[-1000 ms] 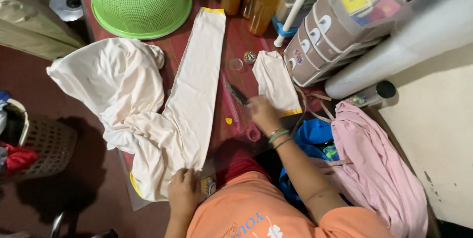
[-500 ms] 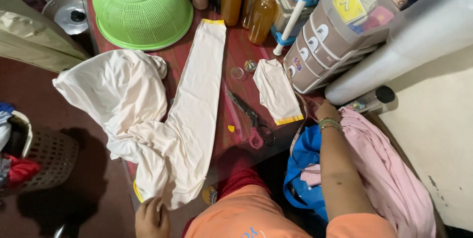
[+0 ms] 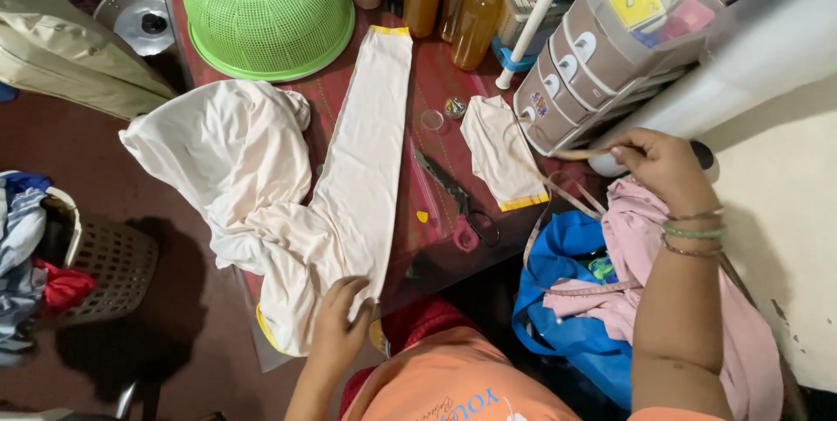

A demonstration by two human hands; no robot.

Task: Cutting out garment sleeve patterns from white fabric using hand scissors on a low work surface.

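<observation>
Cluttered table (image 3: 436, 81): left hand (image 3: 342, 316) fingers flat on cream garment (image 3: 357, 186); right hand (image 3: 667, 168) pinching measuring tape (image 3: 580, 155).

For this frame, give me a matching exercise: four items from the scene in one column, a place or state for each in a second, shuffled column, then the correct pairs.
Column one:
1. left hand
2. right hand
3. scissors
4. green basket

Column two:
A. lying on the table between the long cream cloth and the small cream piece
B. upside down at the far end of the table
C. resting on the near end of the long cream cloth
D. raised over the pink cloth, pinching a measuring tape

Pairs: 1-C, 2-D, 3-A, 4-B
</observation>
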